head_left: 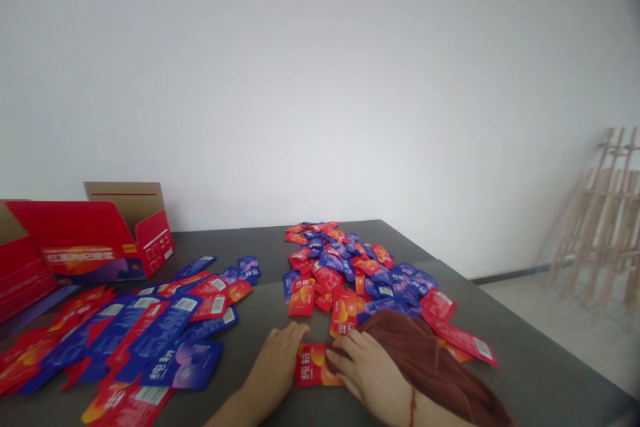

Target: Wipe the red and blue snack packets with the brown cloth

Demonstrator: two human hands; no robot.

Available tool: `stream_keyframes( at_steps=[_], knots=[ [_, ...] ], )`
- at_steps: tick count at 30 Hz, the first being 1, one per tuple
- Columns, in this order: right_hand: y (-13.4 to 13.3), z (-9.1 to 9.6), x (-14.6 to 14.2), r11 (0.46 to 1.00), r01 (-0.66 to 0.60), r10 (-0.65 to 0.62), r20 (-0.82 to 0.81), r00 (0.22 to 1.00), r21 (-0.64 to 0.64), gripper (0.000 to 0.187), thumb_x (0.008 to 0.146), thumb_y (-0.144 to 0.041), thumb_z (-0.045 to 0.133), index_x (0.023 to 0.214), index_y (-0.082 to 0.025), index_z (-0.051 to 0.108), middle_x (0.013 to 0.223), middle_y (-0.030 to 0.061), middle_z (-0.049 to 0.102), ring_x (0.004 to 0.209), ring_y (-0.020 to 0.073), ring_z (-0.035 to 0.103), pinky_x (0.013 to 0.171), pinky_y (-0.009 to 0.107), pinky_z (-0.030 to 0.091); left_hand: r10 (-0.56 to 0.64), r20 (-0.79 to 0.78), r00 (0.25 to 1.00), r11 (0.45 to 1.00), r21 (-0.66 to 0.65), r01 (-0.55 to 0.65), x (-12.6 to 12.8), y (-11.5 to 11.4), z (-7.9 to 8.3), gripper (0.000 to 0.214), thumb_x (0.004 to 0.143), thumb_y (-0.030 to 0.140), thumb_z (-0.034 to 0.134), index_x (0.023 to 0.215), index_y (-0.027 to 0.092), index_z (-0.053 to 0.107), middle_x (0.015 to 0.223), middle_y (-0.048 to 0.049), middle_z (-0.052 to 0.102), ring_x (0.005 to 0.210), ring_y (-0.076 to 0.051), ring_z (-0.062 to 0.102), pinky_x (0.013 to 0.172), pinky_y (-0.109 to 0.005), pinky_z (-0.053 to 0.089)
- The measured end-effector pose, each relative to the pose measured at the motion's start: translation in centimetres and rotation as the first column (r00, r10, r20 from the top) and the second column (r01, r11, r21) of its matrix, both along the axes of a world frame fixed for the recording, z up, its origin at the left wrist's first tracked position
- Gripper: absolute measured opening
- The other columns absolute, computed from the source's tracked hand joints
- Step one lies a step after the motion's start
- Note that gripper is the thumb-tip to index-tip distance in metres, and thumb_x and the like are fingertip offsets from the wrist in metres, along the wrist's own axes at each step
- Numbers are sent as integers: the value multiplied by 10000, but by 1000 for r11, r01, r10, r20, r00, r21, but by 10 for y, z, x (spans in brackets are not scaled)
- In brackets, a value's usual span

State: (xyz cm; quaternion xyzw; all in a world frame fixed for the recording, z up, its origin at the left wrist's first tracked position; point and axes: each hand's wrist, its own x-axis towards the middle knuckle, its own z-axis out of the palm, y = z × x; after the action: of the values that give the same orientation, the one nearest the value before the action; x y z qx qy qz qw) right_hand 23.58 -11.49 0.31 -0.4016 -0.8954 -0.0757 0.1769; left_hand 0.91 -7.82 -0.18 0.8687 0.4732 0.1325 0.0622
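Note:
A red sachet [313, 365] with white characters and an orange picture lies flat on the dark table, between my two hands. My left hand [274, 368] rests along its left edge, fingers extended and close together, thumb side hidden. My right hand [369, 373], fingers a little apart, lies over the sachet's right end and covers part of it. Under and beside my right wrist is a crumpled brown cloth [410, 347]. Just beyond my fingertips another red sachet [343, 310] sits at the near edge of a mixed pile.
A long pile of red and blue sachets [340, 260] runs to the far table edge. More sachets [165, 327] spread in overlapping rows at left. An open red carton [100, 240] stands behind them, another beside it. Wooden racks [610, 213] lean at the right wall.

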Motion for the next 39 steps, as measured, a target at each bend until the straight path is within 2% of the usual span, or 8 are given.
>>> stream_keyframes(
  at_steps=[3,6,11,17,21,25,32,39],
  knots=[
    [5,2,-6,990,141,-142,-38,989,-20,200,897,-209,565,1081,-238,638,1014,29,625,945,201,524,825,335,406,10,-6,1000,1000,11,-10,2,-2,1,568,798,-15,316,1322,179,418,1246,-103,566,1155,-232,509,940,-362,342],
    [10,3,-43,967,253,-252,55,966,-15,136,887,-165,546,894,-176,681,902,68,633,878,226,534,803,377,412,21,-2,1000,1000,14,-21,3,-1,1,592,803,-3,314,1370,155,371,1271,-122,551,1150,-235,511,933,-363,351],
    [6,-1,-89,992,124,-129,162,978,37,167,858,-171,564,986,-132,664,966,118,625,910,249,512,762,393,422,31,-4,1000,999,17,-31,3,0,1,601,834,33,313,1417,180,325,1283,-119,538,1126,-232,525,908,-349,367],
    [-11,12,-35,995,-76,80,55,995,-67,280,870,-320,613,1143,-257,600,1103,5,615,995,205,499,839,339,398,42,-9,999,999,10,-42,-1,1,0,616,778,4,345,1367,180,396,1270,-111,530,1126,-236,517,906,-353,368],
    [-19,19,-7,991,-61,59,-18,998,-119,245,875,-232,595,1111,-290,622,1122,-14,608,1023,187,503,869,317,383,-131,86,988,988,-72,138,-16,7,9,582,764,-6,376,1290,227,465,1261,-67,514,1122,-203,506,933,-325,364],
    [-14,17,-21,995,-37,36,-14,999,-89,187,861,-221,600,1039,-259,644,1033,3,618,957,185,523,830,320,404,-264,201,943,940,-167,299,-28,12,20,500,762,20,413,1176,270,540,1218,-21,528,1134,-178,489,972,-320,352],
    [6,-4,-89,996,-54,44,129,991,74,145,894,-269,571,967,-165,640,895,49,628,879,203,537,737,332,432,-267,299,916,931,-163,325,-28,15,16,544,795,43,373,1264,285,502,1254,-26,534,1153,-180,483,1005,-339,349],
    [-3,14,-51,981,-187,191,68,979,-61,186,893,-334,587,1051,-238,605,1048,-21,644,997,182,521,857,320,388,-294,172,940,938,-138,319,-25,11,24,443,844,54,371,1090,302,643,1187,-19,537,1096,-187,506,939,-306,379]
  ],
)
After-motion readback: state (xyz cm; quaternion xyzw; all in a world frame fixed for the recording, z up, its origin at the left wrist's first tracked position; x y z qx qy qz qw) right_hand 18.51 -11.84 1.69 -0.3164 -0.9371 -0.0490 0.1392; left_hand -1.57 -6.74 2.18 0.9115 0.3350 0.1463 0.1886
